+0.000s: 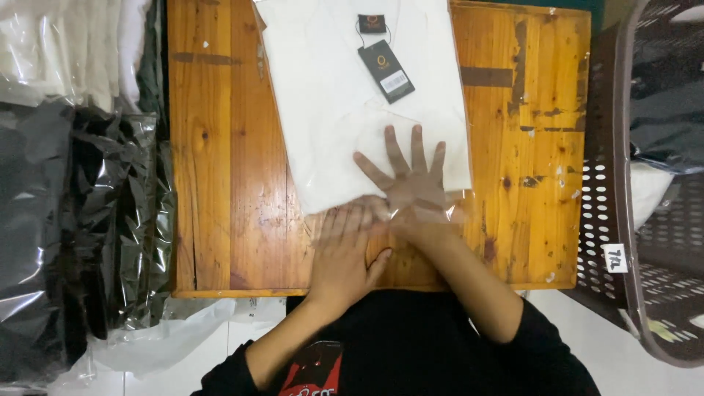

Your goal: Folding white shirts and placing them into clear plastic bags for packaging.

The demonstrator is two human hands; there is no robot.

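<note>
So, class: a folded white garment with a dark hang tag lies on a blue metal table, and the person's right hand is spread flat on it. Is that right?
Not quite. The head view shows the table is orange-brown wood, not blue metal. The rest holds: the folded white garment carries a dark hang tag, and the right hand lies spread flat on it.

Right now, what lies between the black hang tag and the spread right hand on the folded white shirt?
In the head view, only white shirt fabric under clear plastic film lies between the black hang tag and the right hand.
</note>
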